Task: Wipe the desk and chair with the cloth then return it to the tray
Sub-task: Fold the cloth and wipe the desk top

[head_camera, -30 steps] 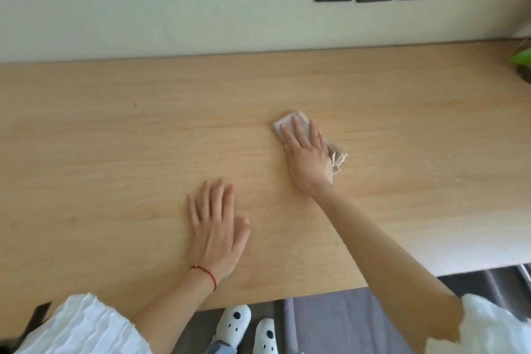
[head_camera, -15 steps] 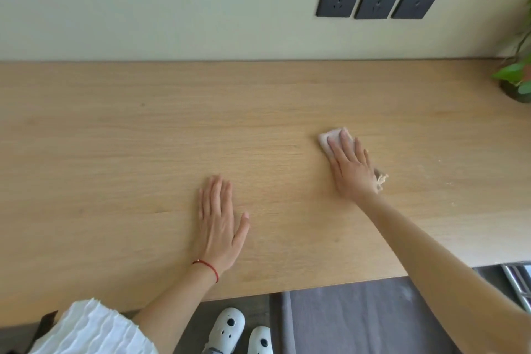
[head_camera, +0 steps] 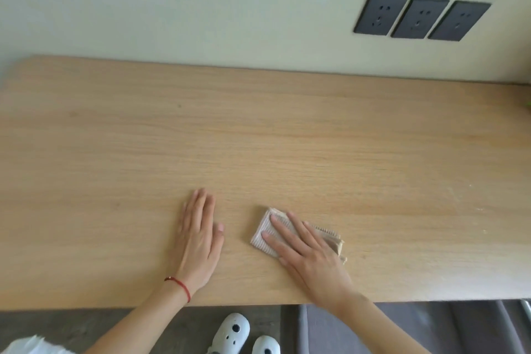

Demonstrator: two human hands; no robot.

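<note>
Folded cloth (head_camera: 268, 234) near desk's (head_camera: 287, 138) front edge | right hand (head_camera: 309, 257) flat, fingers spread, pressing it | left hand (head_camera: 198, 238) open, empty, bracing just left | step: wiping desk; next likely sweep unwiped areas.

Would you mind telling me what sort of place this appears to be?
Probably a home or office workspace: a long wooden desk set against a pale wall, three dark wall sockets above it, and the right hand pressing a cloth flat on it.
</note>
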